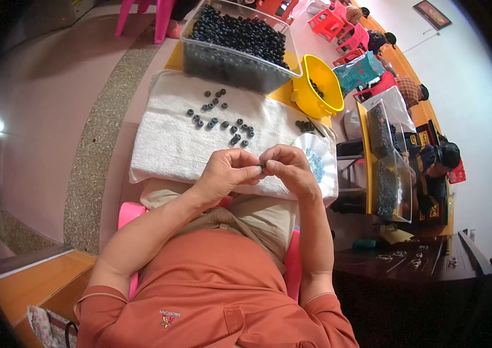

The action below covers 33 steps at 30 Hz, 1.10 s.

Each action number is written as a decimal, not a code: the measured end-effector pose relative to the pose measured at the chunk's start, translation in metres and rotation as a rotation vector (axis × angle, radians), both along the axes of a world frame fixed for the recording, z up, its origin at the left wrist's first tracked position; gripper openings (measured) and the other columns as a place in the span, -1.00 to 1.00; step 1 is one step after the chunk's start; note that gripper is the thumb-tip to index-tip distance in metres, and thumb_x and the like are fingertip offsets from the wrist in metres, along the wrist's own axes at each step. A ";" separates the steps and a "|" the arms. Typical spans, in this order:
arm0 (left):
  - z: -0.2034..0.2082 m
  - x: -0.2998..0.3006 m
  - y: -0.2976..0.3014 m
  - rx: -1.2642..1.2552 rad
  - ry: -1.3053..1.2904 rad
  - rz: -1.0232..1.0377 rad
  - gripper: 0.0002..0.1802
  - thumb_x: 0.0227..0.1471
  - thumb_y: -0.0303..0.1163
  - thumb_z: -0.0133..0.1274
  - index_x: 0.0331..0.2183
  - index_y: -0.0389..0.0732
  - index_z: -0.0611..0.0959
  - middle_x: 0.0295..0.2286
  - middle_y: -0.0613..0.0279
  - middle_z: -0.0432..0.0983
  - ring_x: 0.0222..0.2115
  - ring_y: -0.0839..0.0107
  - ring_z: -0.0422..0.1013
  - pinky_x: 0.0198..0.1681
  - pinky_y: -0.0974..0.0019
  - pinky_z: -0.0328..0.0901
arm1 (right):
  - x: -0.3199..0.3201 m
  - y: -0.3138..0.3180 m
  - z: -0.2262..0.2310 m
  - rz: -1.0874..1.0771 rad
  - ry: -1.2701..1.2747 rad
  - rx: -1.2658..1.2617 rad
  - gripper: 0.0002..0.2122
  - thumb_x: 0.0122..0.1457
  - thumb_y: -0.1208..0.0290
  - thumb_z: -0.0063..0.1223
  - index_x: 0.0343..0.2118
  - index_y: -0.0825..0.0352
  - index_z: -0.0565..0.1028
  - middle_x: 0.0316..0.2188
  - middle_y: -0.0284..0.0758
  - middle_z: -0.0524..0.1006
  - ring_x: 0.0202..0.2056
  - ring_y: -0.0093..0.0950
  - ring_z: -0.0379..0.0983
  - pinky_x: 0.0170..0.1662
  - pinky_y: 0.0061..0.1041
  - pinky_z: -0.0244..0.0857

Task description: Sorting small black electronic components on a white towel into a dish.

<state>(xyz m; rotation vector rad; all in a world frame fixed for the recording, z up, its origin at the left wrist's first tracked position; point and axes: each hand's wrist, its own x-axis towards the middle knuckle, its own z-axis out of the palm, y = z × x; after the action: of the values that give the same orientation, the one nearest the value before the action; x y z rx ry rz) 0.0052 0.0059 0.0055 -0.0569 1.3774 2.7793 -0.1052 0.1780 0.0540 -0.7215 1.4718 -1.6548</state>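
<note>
My left hand (pixel 230 170) and my right hand (pixel 290 168) meet above the near edge of a white towel (pixel 165 142), fingertips pinched together. Between them is a small dark piece (pixel 261 165), mostly hidden by the fingers; it looks like one of the black ring-shaped parts. Several such black parts (pixel 224 123) lie scattered on the towel beyond my hands. Beside my right hand sits a white fluted dish (pixel 328 180) with small light-blue pieces (pixel 315 164) in it. A small cluster of dark pieces (pixel 304 126) lies behind the dish, next to a thin dark stick (pixel 318 129).
A clear plastic bin (pixel 223 65) full of black parts stands at the table's far end. Right of it is a yellow tub (pixel 299 95) with some dark parts inside. Further right, other people sit near another table with clear bins (pixel 394 191). Pink stools (pixel 163 20) stand beyond.
</note>
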 end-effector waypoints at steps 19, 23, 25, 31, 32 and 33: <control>-0.003 0.001 0.005 -0.025 0.010 -0.008 -0.84 0.03 -0.52 0.18 -0.34 -0.28 0.51 -0.40 0.23 0.54 -0.39 0.53 0.51 -0.31 0.44 0.50 | 0.000 0.009 0.000 0.052 0.022 0.149 -0.88 0.16 0.51 0.15 -0.29 0.45 0.54 -0.34 -0.35 0.55 -0.27 -0.56 0.50 -0.14 -0.55 0.43; -0.004 0.002 0.004 -0.018 -0.011 0.009 -0.84 0.02 -0.52 0.19 -0.35 -0.28 0.51 -0.42 0.24 0.53 -0.42 0.53 0.51 -0.34 0.45 0.49 | 0.003 0.007 -0.008 0.036 0.080 0.107 -0.89 0.20 0.51 0.11 -0.29 0.45 0.53 -0.34 -0.38 0.52 -0.27 -0.59 0.47 -0.15 -0.59 0.39; -0.005 0.001 0.004 -0.008 -0.018 0.017 -0.84 0.03 -0.52 0.19 -0.36 -0.27 0.51 -0.42 0.25 0.53 -0.43 0.53 0.51 -0.35 0.46 0.49 | 0.006 0.007 -0.017 -0.008 0.143 0.073 -0.90 0.21 0.52 0.09 -0.29 0.45 0.53 -0.34 -0.40 0.51 -0.28 -0.61 0.44 -0.17 -0.62 0.36; -0.007 -0.001 0.003 0.098 -0.070 0.052 -0.84 0.03 -0.51 0.20 -0.36 -0.25 0.51 -0.44 0.26 0.52 -0.46 0.53 0.51 -0.36 0.46 0.49 | 0.025 0.002 -0.037 -0.207 0.478 -0.001 -0.90 0.22 0.59 0.04 -0.24 0.47 0.52 -0.30 -0.36 0.48 -0.31 -0.63 0.38 -0.22 -0.65 0.27; -0.008 -0.001 0.003 0.114 -0.074 0.049 -0.84 0.02 -0.51 0.19 -0.36 -0.24 0.51 -0.44 0.27 0.52 -0.47 0.53 0.50 -0.37 0.46 0.49 | 0.027 -0.001 -0.039 -0.242 0.600 -0.027 -0.88 0.21 0.60 0.06 -0.21 0.46 0.52 -0.30 -0.33 0.49 -0.31 -0.59 0.40 -0.21 -0.63 0.28; -0.009 -0.001 0.003 0.131 -0.078 0.045 -0.85 0.02 -0.51 0.19 -0.36 -0.24 0.52 -0.44 0.27 0.52 -0.47 0.53 0.50 -0.37 0.46 0.49 | 0.029 -0.002 -0.040 -0.277 0.722 -0.053 -0.86 0.19 0.61 0.07 -0.19 0.45 0.52 -0.29 -0.30 0.49 -0.30 -0.56 0.41 -0.21 -0.62 0.29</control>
<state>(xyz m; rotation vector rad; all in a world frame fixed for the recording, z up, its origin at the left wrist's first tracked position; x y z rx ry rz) 0.0043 0.0087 -0.0031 -0.1925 1.1896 2.8629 -0.0761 0.1762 0.0135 -1.2826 2.1054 -1.7265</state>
